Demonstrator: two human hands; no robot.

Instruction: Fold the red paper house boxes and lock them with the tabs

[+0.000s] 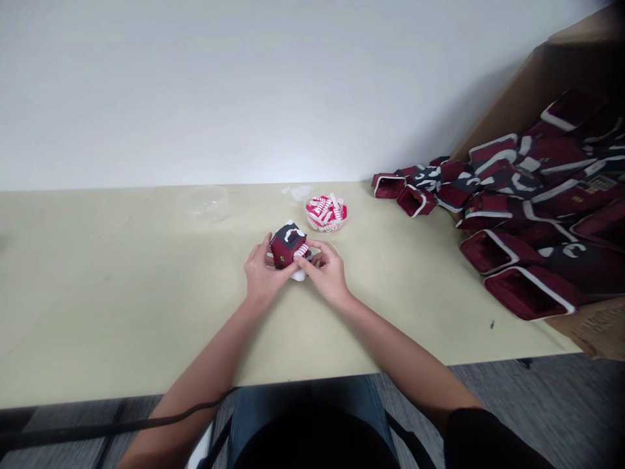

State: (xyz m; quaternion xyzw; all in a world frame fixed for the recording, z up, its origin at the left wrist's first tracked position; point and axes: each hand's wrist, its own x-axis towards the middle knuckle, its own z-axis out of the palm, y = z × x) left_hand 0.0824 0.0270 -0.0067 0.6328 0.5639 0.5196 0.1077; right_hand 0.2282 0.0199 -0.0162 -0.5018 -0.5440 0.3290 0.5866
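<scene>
My left hand (266, 270) grips the left side of a small dark red paper house model (286, 246), which has a dark grey roof with white trim. My right hand (326, 270) pinches a red-and-white striped paper strip (301, 251) against the model's right side. A bit of white material (297, 275) shows below the model, between my hands. Just beyond my right hand, a small transparent bowl (312, 218) holds several red-and-white striped strips (326, 212).
A heap of dark red, white-edged paper house pieces (502, 215) spills from a tilted cardboard box (532, 98) across the table's right end. A clear plastic container (202, 203) and a clear lid (295, 194) stand at the far edge of the cream table (122, 306), against a white wall.
</scene>
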